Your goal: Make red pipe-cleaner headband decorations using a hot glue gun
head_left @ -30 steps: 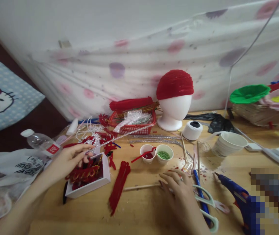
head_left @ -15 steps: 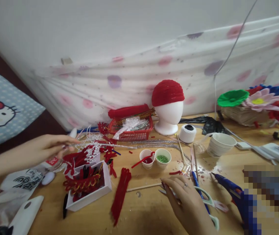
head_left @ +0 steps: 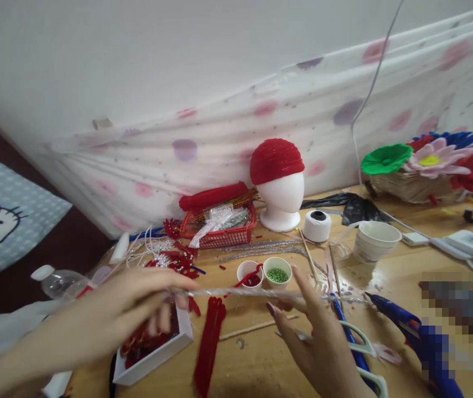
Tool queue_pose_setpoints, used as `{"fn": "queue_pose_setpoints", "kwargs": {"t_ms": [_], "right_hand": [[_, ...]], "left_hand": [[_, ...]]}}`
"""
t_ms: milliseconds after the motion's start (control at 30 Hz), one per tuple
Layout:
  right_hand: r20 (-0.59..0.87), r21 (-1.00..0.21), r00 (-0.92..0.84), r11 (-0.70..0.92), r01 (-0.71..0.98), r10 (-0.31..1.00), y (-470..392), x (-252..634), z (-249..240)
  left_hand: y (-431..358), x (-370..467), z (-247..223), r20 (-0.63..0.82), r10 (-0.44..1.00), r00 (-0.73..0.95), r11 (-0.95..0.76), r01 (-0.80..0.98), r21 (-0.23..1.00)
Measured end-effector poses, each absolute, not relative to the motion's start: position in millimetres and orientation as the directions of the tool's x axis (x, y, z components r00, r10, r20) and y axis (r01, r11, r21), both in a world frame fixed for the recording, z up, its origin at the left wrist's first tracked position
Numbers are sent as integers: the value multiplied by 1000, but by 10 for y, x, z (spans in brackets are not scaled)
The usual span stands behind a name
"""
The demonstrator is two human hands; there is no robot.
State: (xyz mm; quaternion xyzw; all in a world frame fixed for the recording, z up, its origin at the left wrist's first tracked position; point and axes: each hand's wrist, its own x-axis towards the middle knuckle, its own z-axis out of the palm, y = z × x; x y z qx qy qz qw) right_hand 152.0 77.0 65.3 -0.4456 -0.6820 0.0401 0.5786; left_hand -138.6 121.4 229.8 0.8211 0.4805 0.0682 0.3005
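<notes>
My left hand reaches over the white box, its fingers closed on one end of a thin silvery-white tinsel stem. The stem stretches sideways across to my right hand. Thumb and index finger of that hand are spread apart around the stem; whether it touches them is unclear. Beneath the right hand lie scissors with pale green handles, partly covered. A paper cup with green beads and another with red beads stand just behind the stem. A bundle of red fuzzy stems lies between my hands.
A white box of red pieces sits under my left arm. A blue glue gun lies at right. Behind stand a red basket, a foam head with red covering, a thread spool and a paper cup.
My left hand has moved right and nearer, bringing the silvery stem across in front of the cups. My right hand has lifted slightly and its fingers have spread. The view has shifted a little.
</notes>
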Motion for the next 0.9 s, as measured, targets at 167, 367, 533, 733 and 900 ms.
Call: {"fn": "queue_pose_setpoints", "kwargs": {"t_ms": [167,367,533,733,900], "right_hand": [[704,-589,91,508,628,704,934,1599,543],[700,-525,64,450,722,712,1017,1686,204],[703,-464,36,420,780,710,999,1671,97],[733,-461,46,445,768,679,987,1696,118],[751,-451,22,488,748,660,976,1685,208]], "left_hand": [[1609,-556,2206,-226,673,705,-497,657,567],[2809,148,1827,59,869,491,-486,826,286],[3377,536,1421,-93,877,472,-447,871,206],[3575,413,1398,-128,856,501,-450,843,296],[3715,150,1736,0,834,552,-488,737,468]]}}
